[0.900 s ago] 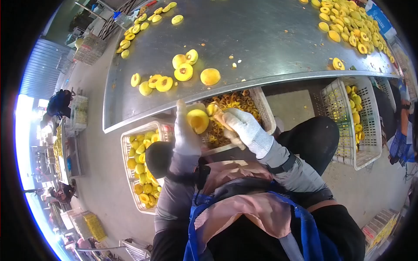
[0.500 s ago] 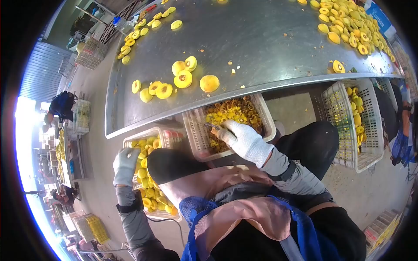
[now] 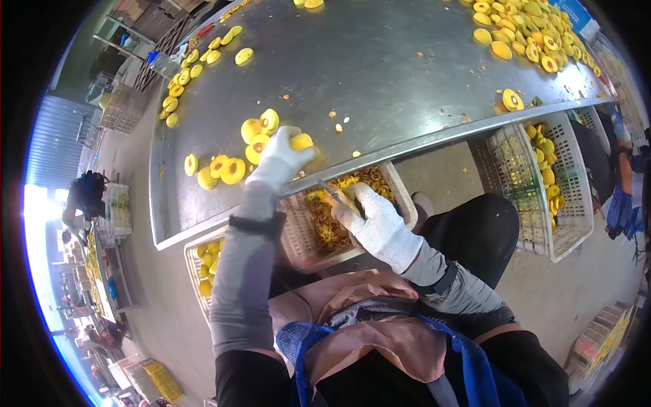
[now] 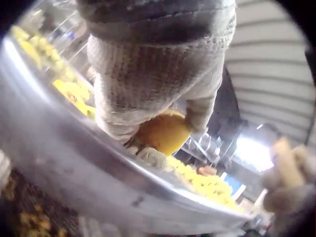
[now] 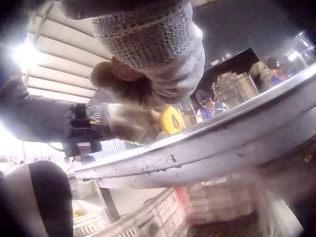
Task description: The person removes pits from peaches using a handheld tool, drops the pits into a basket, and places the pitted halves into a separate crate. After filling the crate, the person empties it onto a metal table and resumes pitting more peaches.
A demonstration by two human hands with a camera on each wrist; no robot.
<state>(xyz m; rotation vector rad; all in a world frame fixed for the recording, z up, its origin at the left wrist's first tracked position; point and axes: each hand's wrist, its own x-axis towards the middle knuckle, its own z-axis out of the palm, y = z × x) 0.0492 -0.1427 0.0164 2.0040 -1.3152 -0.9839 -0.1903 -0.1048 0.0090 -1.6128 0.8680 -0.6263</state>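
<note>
At the metal table's near edge my gloved left hand (image 3: 281, 159) grips a yellow peach half (image 3: 301, 142), fingers curled over it. Its cut face, with a dark hollow, shows on the peach half (image 5: 172, 121) in the right wrist view. Several more peach halves (image 3: 232, 171) lie just left of that hand. My gloved right hand (image 3: 385, 229) holds a small tool (image 3: 330, 191) with a thin metal end, above a crate (image 3: 298, 230) of brown and yellow scraps. Its fingers hide most of the tool's handle.
A crate of yellow peach halves (image 3: 205, 271) stands at my left, partly hidden by my left arm. Another crate (image 3: 573, 197) with fruit is on the right. A large heap of peach halves (image 3: 536, 34) covers the table's (image 3: 380, 74) far right corner.
My left hand has gone from beside the right hand, with a peach half, to the left crate, then emptied up to the table, where it grips another. The right hand stays over the scraps crate.
</note>
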